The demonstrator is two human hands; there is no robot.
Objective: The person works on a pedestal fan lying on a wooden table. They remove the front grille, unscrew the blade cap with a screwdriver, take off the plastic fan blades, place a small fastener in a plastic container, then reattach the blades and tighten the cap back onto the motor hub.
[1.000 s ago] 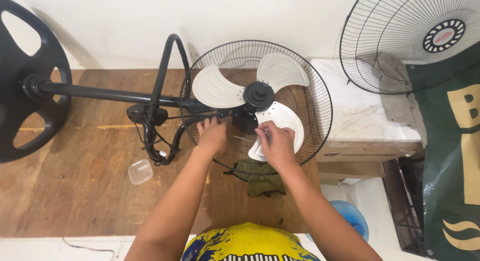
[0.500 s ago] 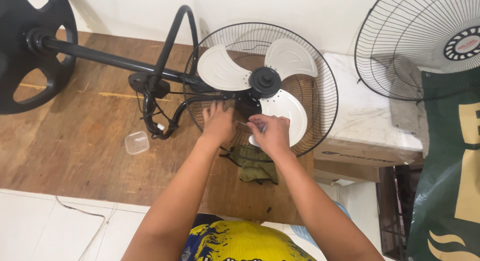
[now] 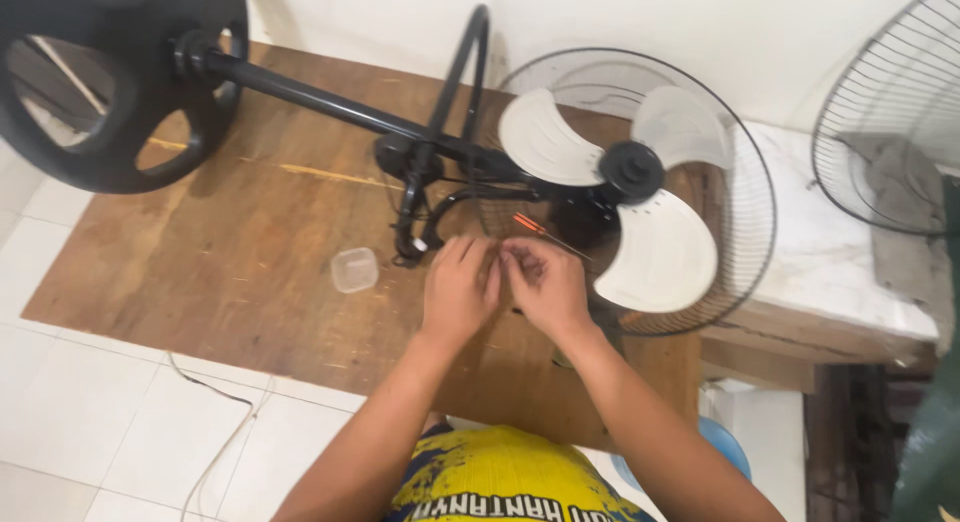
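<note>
Hands meet at the centre of the view, over a wooden board (image 3: pixel 250 242). The left hand (image 3: pixel 458 290) and the right hand (image 3: pixel 545 287) have their fingertips drawn together, touching one another, as if pinching something very small between them; what that is cannot be told, being hidden by the fingers. Just beyond the right hand, at about 1 o'clock, lies a thin screwdriver (image 3: pixel 545 232) with an orange handle, close to the fingers but not gripped. Behind it, at 1 to 2 o'clock, is the fan head: three pale blades (image 3: pixel 660 257) around a black hub (image 3: pixel 630 170), sitting in the rear wire guard (image 3: pixel 755 212). From the hub a black pole (image 3: pixel 330 102) runs toward 10 o'clock to a round black base (image 3: pixel 120 92) at the upper left corner. At 9 o'clock of the left hand a small clear plastic container (image 3: pixel 354 270) sits on the board, apart from the hands. At 3 o'clock, far right, a second wire guard (image 3: pixel 880 122) leans by the wall. White floor tiles (image 3: pixel 90 412) lie at 7 o'clock.
</note>
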